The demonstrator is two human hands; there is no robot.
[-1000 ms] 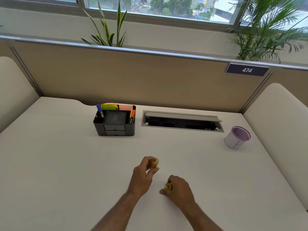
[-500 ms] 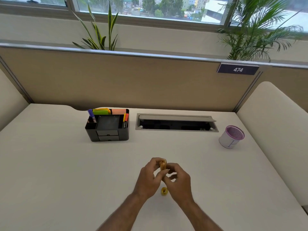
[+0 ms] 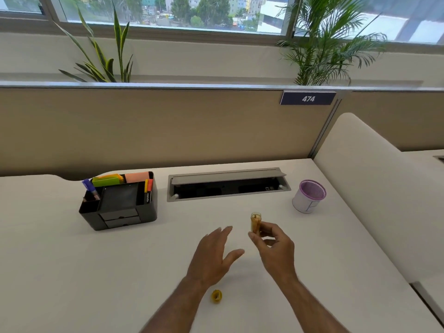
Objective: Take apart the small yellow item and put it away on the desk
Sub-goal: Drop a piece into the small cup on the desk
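The small yellow item is already in two pieces. One, a short amber-yellow tube (image 3: pixel 255 222), stands nearly upright above the desk (image 3: pixel 72 272), pinched at its lower end between the thumb and fingertips of the right hand (image 3: pixel 274 246); what is inside it is too small to make out. The other, a little yellow cap (image 3: pixel 216 296), lies on the desk close to the body, just beside the left forearm and well apart from the tube. The left hand (image 3: pixel 213 255) hovers with its fingers spread and slack, holding nothing, just left of the tube. The taking apart looks done, so the step in hand is probably the putting away. To do it well, the tube should stay upright in that pinch so nothing can spill, and travel low over the desk rather than swinging. The free left hand is well placed to pick up the cap, though it would have to draw back toward the body, and it should take care not to knock so small and light a piece and send it rolling. The black organiser (image 3: pixel 120 203) lies to the left and the purple-rimmed cup (image 3: pixel 310 197) to the right; the cup is nearer the right hand. Which one is meant I cannot tell, so both pieces are best kept together.
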